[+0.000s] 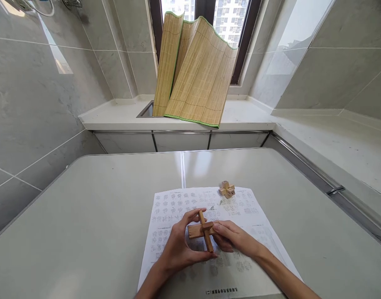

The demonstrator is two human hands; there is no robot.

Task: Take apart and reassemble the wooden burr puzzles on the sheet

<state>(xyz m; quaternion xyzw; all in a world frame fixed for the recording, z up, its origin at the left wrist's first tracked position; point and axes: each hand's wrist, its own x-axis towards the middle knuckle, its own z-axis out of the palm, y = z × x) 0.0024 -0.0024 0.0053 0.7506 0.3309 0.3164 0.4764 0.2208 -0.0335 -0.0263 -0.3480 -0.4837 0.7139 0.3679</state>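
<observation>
A cross-shaped wooden puzzle piece (205, 231), made of brown bars, is held over a printed sheet (165, 207). My left hand (179, 243) spans the long upright bar, with the thumb at its near end and the fingers at its far end. Between the fingers and thumb of my right hand (232, 236) is the right end of the crosswise bars. A lighter wooden puzzle (227, 189), with several short arms, stands at the sheet's far right part.
The pale table (100, 207) extends to both sides of the sheet. Behind it, a bamboo mat (199, 74) leans on a white ledge (116, 118) before a window. Tiled walls rise left and right.
</observation>
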